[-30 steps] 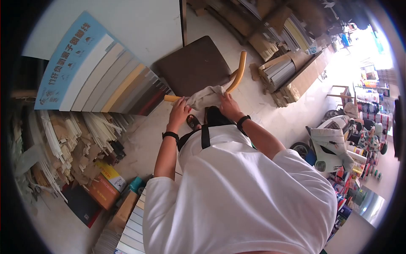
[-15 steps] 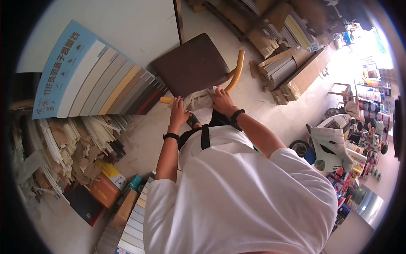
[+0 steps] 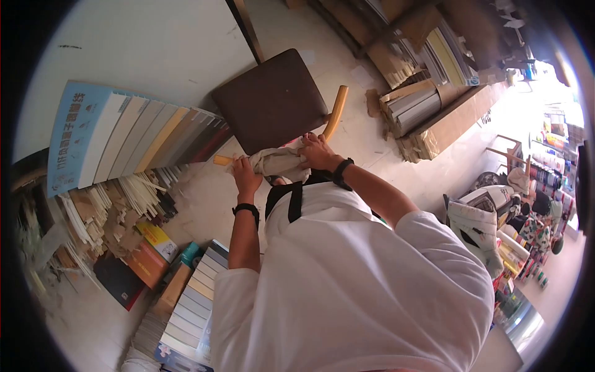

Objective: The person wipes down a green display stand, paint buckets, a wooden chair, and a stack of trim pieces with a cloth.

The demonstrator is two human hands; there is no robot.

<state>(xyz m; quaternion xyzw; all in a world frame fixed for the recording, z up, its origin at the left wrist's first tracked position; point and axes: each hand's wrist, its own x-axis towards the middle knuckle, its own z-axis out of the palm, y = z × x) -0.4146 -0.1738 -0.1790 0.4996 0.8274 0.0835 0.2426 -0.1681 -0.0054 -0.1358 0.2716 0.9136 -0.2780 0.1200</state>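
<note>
A crumpled beige cloth (image 3: 277,163) stretches between my two hands, in front of a chair with a dark brown seat (image 3: 270,102). My left hand (image 3: 246,177) grips the cloth's left end, beside the tip of a yellow wooden armrest. On the other side my right hand (image 3: 316,152) is closed on the right end of the cloth, near the chair's other curved wooden armrest (image 3: 337,113). A bit of red shows by the right fingers. Both wrists wear black bands.
A blue-edged sample board (image 3: 133,133) leans at the left above stacked strips (image 3: 93,214). Long cardboard boxes (image 3: 443,127) lie on the floor at the upper right. A scooter (image 3: 480,217) and a small wooden stool (image 3: 508,152) stand at the right.
The view has shifted. The cloth and both hands appear slightly lower, and more of the cloth shows between them. Both hands still hold it.
</note>
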